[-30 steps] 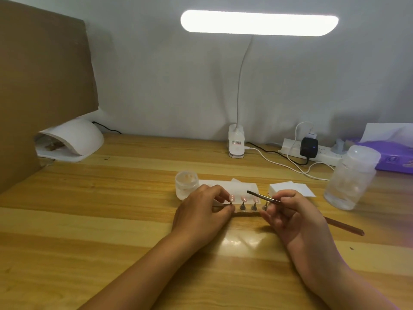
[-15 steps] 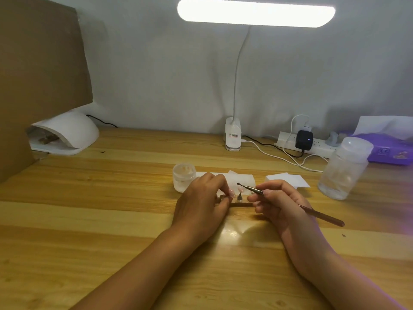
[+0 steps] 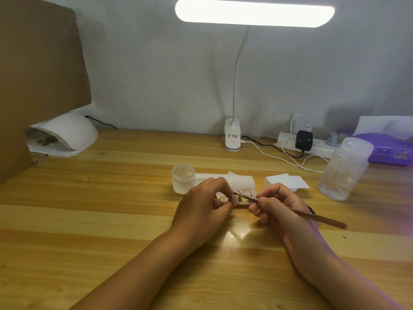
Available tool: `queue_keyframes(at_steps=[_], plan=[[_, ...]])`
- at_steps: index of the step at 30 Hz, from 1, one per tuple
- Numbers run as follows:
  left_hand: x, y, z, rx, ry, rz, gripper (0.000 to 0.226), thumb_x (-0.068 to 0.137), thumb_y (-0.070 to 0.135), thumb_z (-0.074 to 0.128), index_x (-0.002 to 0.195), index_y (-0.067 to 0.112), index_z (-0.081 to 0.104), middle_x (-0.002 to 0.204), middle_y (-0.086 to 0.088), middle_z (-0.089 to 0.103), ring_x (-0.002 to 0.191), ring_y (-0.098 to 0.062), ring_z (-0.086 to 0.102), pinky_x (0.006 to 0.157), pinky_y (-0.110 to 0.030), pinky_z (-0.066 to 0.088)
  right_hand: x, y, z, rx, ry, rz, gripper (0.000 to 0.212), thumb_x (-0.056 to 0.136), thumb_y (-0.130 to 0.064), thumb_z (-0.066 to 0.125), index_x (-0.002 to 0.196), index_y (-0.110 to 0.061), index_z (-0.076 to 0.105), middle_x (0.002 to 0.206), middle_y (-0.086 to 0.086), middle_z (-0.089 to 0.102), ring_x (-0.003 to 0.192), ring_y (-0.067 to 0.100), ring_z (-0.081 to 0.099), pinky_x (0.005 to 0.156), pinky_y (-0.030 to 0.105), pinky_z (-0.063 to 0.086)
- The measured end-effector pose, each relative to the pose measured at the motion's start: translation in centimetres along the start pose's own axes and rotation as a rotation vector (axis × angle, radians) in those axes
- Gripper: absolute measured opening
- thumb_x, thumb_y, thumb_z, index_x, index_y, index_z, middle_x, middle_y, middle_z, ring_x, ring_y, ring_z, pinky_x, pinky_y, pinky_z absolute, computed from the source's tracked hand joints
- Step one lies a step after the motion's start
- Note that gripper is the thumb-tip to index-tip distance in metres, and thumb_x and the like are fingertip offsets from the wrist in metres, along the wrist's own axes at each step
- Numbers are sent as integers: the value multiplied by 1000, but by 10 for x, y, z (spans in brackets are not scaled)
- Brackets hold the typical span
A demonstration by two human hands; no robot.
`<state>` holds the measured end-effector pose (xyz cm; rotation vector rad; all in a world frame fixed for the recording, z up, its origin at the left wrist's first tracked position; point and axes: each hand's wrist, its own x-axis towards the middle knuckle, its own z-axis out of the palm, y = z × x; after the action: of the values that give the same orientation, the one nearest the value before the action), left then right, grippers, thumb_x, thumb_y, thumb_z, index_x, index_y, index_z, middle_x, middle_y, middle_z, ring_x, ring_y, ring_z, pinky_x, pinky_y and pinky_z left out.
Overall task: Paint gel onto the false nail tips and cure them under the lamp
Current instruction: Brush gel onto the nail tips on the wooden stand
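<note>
Your left hand (image 3: 201, 211) sits at centre frame with its fingers (image 3: 220, 186) curled in tight, thumb and forefinger pinching the left end of the wooden strip (image 3: 242, 206) that carries the false nail tips (image 3: 251, 192). Your knuckles hide part of that end. The strip lies flat on the surface (image 3: 111, 220) between your two hands, with the tips standing up in a short row along it. Your right hand (image 3: 283, 209), just to the right, has its fingers closed in a pen grip on the brush (image 3: 317, 218), pinching it near the metal ferrule. The handle runs out toward the lower right and the bristle end points left, at the tip nearest your left fingertips. Whether the bristles touch that tip cannot be told. Just behind your left hand stands the small gel jar (image 3: 183, 179), beside some white pads (image 3: 288, 181). The curing lamp (image 3: 67, 133), a white dome, sits at the left edge of the frame, well apart from the tips. The desk lamp (image 3: 254, 12) glows along the top, and a clear bottle (image 3: 344, 168) stands at the right.
</note>
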<state>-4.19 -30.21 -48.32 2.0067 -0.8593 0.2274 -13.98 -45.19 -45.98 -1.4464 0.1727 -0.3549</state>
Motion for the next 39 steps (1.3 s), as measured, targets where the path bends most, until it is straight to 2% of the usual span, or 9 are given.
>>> queue_keyframes(at_steps=[4,9,22,27,31,32,34,36,39], plan=[[0,0,0,9,6,-4,17,83,22,73,79,33,60,84,15,60,62,-9,53,57,-21,38,-1,-1,1,-77,-17,-6,8,91,1,58,89,-6,61,73,8,70,67,8,61,61,21,48],[0,1,-1,7,-3,-2,12,84,24,73,81,30,63,85,13,61,60,-9,52,57,-24,40,-2,-2,1,-112,-27,-7,6,89,1,58,91,-5,60,70,7,70,63,7,60,56,17,49],[-1,4,-3,-34,2,-44,15,83,17,73,81,28,64,91,13,66,56,-9,48,60,-26,42,0,0,0,-142,-22,-7,12,90,1,56,83,-8,61,67,5,66,62,9,60,55,17,48],[-1,5,-4,-56,-3,-44,15,82,15,71,79,29,64,91,16,66,54,-9,49,59,-23,42,1,1,0,-71,17,-8,25,89,1,52,70,-14,60,61,7,59,66,22,53,53,21,46],[-1,4,-4,-51,13,-41,14,82,19,73,78,30,64,89,17,66,56,-10,50,60,-24,43,4,1,-1,39,63,9,31,92,0,49,69,-18,60,57,7,57,60,23,48,48,21,46],[-1,4,-4,-51,15,-40,14,82,20,73,78,30,64,88,17,66,56,-9,49,60,-24,44,4,0,-1,75,58,4,26,92,-2,51,73,-17,60,59,9,59,60,21,49,50,22,47],[-1,3,-3,-53,18,-38,13,82,22,74,79,31,65,87,17,65,56,-9,49,60,-26,45,3,-1,-1,113,27,-7,7,88,-13,61,81,-15,62,70,12,66,66,21,53,64,27,50],[0,3,-3,-52,29,-34,14,82,23,75,78,31,65,86,17,64,56,-9,49,60,-28,45,3,-1,-3,117,14,-9,9,80,-19,68,86,-14,64,80,15,70,71,21,55,78,35,49],[0,2,-2,-48,37,-22,16,81,25,76,77,33,63,84,18,62,58,-10,50,59,-29,46,3,1,-4,64,38,-18,8,85,-3,62,83,-11,62,78,17,71,68,21,54,76,37,46]])
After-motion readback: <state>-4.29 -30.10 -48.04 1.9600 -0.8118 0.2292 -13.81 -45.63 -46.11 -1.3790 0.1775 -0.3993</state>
